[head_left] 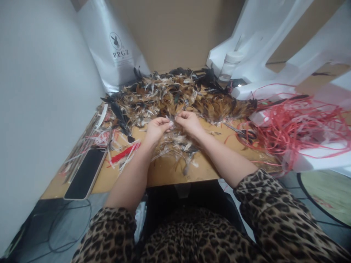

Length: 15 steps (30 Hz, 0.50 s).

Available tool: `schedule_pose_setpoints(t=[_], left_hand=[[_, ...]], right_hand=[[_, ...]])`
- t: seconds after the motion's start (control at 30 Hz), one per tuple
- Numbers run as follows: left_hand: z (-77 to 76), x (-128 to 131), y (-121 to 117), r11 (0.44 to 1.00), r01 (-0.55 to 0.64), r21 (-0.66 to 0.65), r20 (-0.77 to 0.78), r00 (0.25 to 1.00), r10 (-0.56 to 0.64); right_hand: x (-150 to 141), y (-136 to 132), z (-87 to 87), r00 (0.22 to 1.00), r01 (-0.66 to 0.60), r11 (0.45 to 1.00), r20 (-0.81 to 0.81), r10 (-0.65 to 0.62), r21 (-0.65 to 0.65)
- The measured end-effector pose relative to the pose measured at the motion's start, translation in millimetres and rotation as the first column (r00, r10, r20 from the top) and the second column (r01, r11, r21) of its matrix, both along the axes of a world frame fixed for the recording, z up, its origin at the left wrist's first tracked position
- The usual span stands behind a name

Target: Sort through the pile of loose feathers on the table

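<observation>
Silvery bag [112, 60] reading "PPGZ", left hand [157, 128], right hand [189, 122], both pinching, apparently, a feather [171, 114].

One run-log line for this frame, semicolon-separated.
left hand: pinched; right hand: pinched, near left; pinched item: unclear; feathers: heaped on table; phone: table's left; scissors: beside red strips

Cool, muted light, from a source we cannot place, falls fairly evenly over the bench [164, 173]. We notice a pale sheen on the silvery bag [106, 54] by its far left corner and soft shadow on the cardboard [178, 36] behind its far edge. Feathers [170, 89] look hazy, fine strands smeared; wide-angle distortion stretches shapes towards our outer view.
</observation>
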<state>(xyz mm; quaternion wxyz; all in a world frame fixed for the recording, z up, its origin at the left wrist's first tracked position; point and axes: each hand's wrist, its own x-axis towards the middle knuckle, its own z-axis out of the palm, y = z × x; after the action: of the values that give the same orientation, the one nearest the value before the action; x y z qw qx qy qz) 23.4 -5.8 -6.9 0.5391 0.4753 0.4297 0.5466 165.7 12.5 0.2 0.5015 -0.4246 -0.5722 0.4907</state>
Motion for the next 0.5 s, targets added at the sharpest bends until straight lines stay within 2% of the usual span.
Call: schedule_pose_setpoints(t=[0.07,0.13,0.23,0.3,0.4,0.5], left_hand=[[1.0,0,-2,0.998,0.052,-0.038,0.069,0.996,-0.050],[1.4,0,-3,0.990,0.127,-0.068,0.163,0.980,-0.115],[-0.3,1,-4,0.977,0.193,-0.088,0.239,0.957,-0.167],[-2.3,1,-3,0.978,0.178,-0.108,0.224,0.963,-0.150],[-3.4,0,0,0.996,0.057,-0.064,0.129,0.990,-0.049],[-1.0,-2,3,1.000,-0.023,0.010,0.056,0.998,0.023]], right_hand=[[-1,-3,4.0,0.993,-0.069,0.996,-0.099,0.063,-0.063],[-2,-7,7.4,0.956,-0.194,0.976,-0.243,0.165,-0.100],[-4,-9,7.4,0.888,-0.323,0.942,-0.376,0.266,-0.095],[-5,-8,3.8,0.915,-0.255,0.965,-0.337,0.220,-0.062],[-3,-4,-2.3,0.989,-0.045,0.997,-0.135,0.053,0.064],[0,-2,-4.8,0.996,-0.001,0.983,0.086,-0.015,0.181]])
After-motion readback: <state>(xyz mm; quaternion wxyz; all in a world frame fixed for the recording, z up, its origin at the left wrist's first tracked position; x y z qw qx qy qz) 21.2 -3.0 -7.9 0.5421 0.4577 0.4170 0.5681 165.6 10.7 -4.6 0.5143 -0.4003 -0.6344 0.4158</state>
